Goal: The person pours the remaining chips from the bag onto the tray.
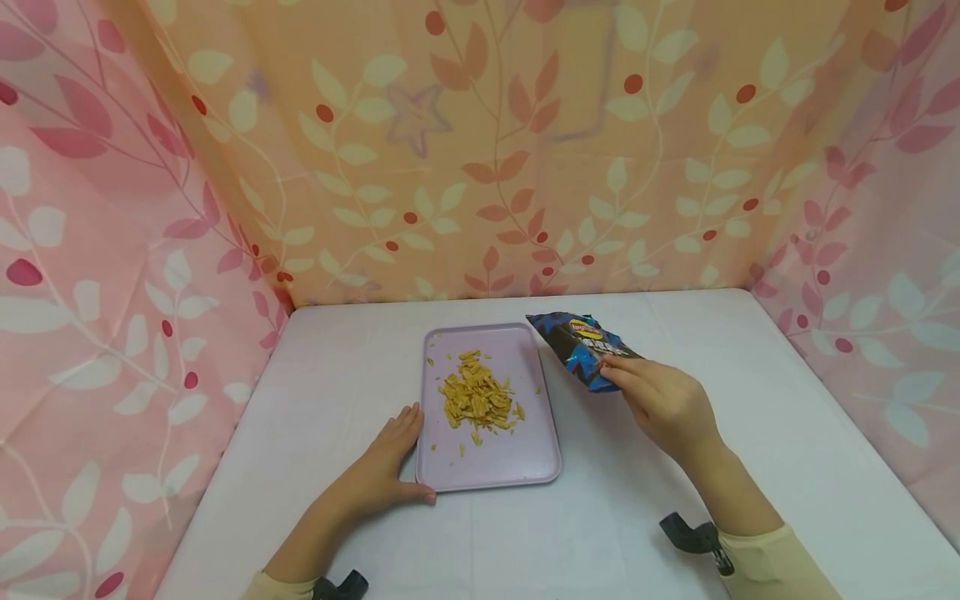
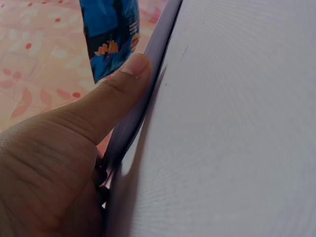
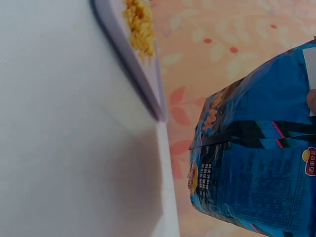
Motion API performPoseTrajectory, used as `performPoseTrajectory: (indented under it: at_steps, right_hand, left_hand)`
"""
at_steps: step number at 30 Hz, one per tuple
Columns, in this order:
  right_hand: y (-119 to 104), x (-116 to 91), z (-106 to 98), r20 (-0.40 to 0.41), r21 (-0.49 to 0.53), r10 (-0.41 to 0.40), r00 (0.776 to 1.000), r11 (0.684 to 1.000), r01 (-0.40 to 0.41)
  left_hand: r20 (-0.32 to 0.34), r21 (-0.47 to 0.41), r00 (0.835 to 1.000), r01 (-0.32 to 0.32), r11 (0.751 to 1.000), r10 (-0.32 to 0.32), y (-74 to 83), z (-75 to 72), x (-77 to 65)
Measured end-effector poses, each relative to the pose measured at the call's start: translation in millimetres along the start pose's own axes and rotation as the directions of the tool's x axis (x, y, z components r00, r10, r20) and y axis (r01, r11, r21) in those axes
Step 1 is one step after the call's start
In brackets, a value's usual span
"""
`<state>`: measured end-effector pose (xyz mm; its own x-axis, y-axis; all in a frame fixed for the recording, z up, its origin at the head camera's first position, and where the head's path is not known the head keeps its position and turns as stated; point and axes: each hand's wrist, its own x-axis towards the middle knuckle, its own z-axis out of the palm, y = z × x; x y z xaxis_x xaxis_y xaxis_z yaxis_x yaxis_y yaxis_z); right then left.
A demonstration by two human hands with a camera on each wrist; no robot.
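Observation:
A lilac rectangular tray point(image 1: 517, 460) lies on the white table with a heap of yellow broken crisps point(image 1: 476, 396) at its middle. My left hand point(image 1: 378, 475) rests against the tray's near left corner, fingers stretched along its left edge and thumb at the near edge. In the left wrist view, the straight thumb point(image 2: 111, 96) lies on the rim. Above the table to the tray's right, my right hand point(image 1: 671, 408) grips a blue and black crisp bag point(image 1: 581, 337). The bag slants, one end toward the tray's far right corner. Its printed blue back point(image 3: 256, 173) shows in the right wrist view.
Loose crumbs lie scattered on the tray around the heap. A white cloth covers the table point(image 1: 637, 517). Leaf-patterned curtains stand behind it point(image 1: 495, 167) and along both sides. Dark wrist mounts point(image 1: 693, 535) sit at both sleeves.

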<state>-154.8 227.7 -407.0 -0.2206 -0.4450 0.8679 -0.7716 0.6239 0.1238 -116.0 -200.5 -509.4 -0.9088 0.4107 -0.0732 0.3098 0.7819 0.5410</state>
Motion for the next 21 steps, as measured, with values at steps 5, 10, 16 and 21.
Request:
performPoseTrajectory:
  at_steps: [5, 10, 16, 21]
  right_hand:
    - [2.9, -7.8, 1.8, 0.022, -0.001, -0.017, 1.0, 1.0, 0.017]
    - [6.0, -14.8, 5.0, 0.04, 0.011, -0.03, 0.999, 1.0, 0.029]
    - [7.0, -23.0, 9.5, 0.055, 0.023, -0.042, 0.998, 0.999, 0.041]
    - [6.2, -27.7, 12.2, 0.062, 0.034, -0.044, 0.997, 0.999, 0.042]
  left_hand:
    - [0.006, 0.005, 1.0, 0.0, 1.0, 0.0, 0.7, -0.5, -0.2]
    - [0.01, 0.006, 1.0, -0.005, 1.0, 0.005, 0.9, -1.1, -0.2]
    - [0.004, 0.007, 1.0, -0.01, 1.0, 0.01, 0.2, -0.6, -0.2]
    - [-0.001, 0.012, 1.0, -0.017, 1.0, 0.017, -1.0, 0.2, 0.3]
